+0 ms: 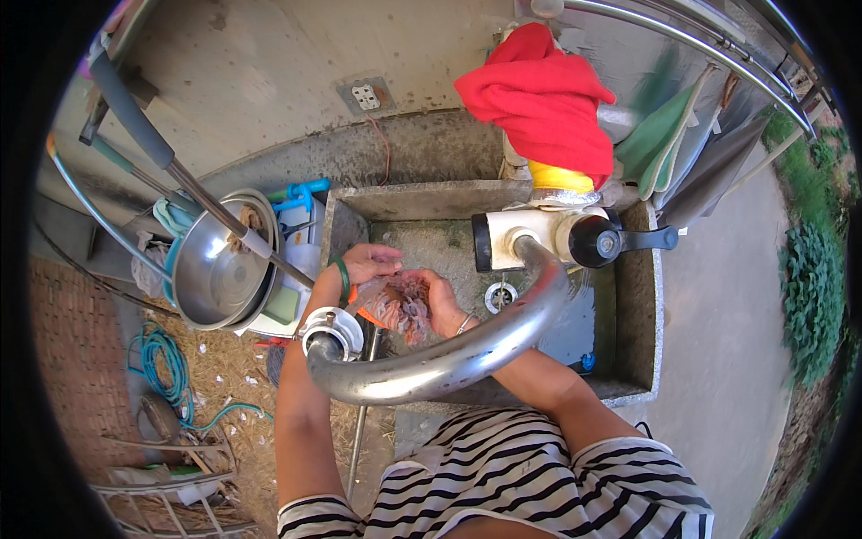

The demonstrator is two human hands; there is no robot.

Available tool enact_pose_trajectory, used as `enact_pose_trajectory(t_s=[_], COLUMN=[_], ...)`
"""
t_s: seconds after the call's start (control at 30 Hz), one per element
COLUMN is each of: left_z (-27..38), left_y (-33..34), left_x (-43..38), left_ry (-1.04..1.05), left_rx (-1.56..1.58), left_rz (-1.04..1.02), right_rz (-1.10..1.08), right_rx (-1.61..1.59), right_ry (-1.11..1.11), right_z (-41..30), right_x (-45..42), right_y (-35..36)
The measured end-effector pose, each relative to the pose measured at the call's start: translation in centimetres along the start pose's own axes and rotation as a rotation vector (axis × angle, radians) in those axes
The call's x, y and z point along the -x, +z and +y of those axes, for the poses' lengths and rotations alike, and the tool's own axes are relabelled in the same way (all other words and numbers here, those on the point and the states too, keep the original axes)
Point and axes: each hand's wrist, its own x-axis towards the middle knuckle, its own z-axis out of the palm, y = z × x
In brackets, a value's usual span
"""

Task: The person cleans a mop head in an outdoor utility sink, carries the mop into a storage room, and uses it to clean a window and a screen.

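Note:
Both hands are over the left part of a concrete sink [431,200]. My right hand [441,303], with a bracelet at the wrist, holds a crumpled, translucent plastic bag [404,310] with orange parts and something brownish inside. My left hand [369,263], a green bangle at its wrist, is at the upper left edge of the bag; its fingers are partly bent, and whether they grip the bag I cannot tell. Nearer to me, the curved metal spout [444,377] of a faucet crosses over my forearms. The faucet's white body [498,236] has a black lever [640,239].
Stacked metal basins [222,269] stand left of the sink, beside a green sponge [281,304]. A red cloth [539,101] covers something behind the faucet. A drain [500,296] lies in the sink floor. Metal tubes cross the upper left. A coiled teal hose [161,364] lies on straw.

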Motion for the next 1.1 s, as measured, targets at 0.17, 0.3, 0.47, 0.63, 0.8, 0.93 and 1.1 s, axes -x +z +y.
enact_pose_trajectory(t_s=[0.17, 0.3, 0.47, 0.63, 0.8, 0.93, 1.1], left_z=[1.0, 2.9, 2.3, -2.8, 0.0, -0.6, -0.6], left_y=[-0.1, 0.6, 0.6, 0.4, 1.0, 1.0, 2.7], left_x=[1.9, 2.1, 2.0, 0.8, 0.7, 0.7, 1.3], left_ry=[0.006, 0.086, 0.045, 0.161, -0.211, -0.056, -0.071], left_rx=[0.035, 0.072, 0.046, 0.089, -0.577, -0.752, -0.732], left_rz=[0.004, -0.001, 0.013, 0.057, 0.260, -0.043, 0.132], right_rz=[-0.118, -0.099, -0.091, -0.274, -0.043, 0.297, 0.423], right_rx=[-0.386, -0.212, -0.045, 0.128, 0.475, 0.595, 0.821], right_ry=[0.242, 0.147, 0.371, 0.145, -0.364, -0.301, -0.603], right_z=[-1.1, 1.8, -0.2, -0.6, 1.3, 4.1, 4.9], right_x=[0.6, -5.0, -6.1, -5.1, -8.2, -10.3, -11.5], right_y=[0.5, -4.6, -3.1, -0.2, -1.3, -1.7, -1.7])
